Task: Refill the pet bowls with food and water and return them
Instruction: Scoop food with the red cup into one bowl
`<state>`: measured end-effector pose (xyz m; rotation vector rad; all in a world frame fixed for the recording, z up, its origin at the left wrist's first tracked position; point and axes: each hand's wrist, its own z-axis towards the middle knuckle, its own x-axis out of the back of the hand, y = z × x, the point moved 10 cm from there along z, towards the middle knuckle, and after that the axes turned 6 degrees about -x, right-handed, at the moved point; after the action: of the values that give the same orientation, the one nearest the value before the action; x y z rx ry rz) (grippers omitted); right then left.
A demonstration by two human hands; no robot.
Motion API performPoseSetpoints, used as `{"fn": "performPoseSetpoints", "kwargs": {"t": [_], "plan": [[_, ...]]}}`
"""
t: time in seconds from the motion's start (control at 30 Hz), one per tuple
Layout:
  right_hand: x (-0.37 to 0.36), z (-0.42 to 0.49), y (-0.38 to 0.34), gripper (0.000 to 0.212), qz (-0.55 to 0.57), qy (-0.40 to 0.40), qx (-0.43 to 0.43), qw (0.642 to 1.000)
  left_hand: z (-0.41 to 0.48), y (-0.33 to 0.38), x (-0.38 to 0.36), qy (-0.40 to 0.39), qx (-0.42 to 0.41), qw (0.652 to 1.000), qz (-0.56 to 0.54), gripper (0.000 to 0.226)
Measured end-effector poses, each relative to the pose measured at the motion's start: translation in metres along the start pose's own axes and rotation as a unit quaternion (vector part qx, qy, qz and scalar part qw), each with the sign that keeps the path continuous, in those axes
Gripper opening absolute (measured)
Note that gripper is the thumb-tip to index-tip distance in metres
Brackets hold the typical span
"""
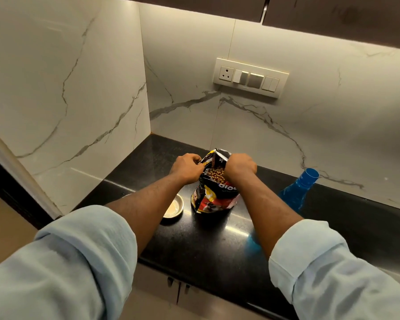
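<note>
A black, red and yellow pet food bag (214, 197) stands upright on the black counter (206, 245). Its top is spread open and brown kibble (215, 173) shows inside. My left hand (187, 166) grips the left edge of the bag's mouth. My right hand (240, 166) grips the right edge. A small metal bowl (174, 207) sits on the counter just left of the bag, partly hidden by my left forearm. A blue plastic water bottle (298, 192) with a blue cap stands to the right of the bag, behind my right forearm.
Marble walls close the counter off at the back and on the left, forming a corner. A switch and socket panel (249, 77) is on the back wall. Dark upper cabinets hang overhead. Cabinet doors with handles (179, 286) lie below the counter's front edge.
</note>
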<state>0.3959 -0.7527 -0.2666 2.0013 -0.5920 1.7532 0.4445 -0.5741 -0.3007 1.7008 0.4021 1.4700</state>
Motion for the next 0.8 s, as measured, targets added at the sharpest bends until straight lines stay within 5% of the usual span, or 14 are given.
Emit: {"fn": "performPoseSetpoints", "kwargs": {"t": [0.23,0.57,0.8], "plan": [[0.003,0.002,-0.006,0.018,0.017,0.039,0.068,0.997,0.006,-0.001,0.000,0.002,0.004,1.000,-0.006,0.015],[-0.025,0.002,-0.009,0.044,0.008,-0.046,0.121,0.992,0.008,-0.002,-0.003,0.005,0.003,1.000,-0.012,0.016],[-0.018,0.001,-0.004,0.044,0.065,0.013,0.118,0.991,0.006,-0.001,-0.001,0.006,0.000,1.000,-0.006,0.017]]}}
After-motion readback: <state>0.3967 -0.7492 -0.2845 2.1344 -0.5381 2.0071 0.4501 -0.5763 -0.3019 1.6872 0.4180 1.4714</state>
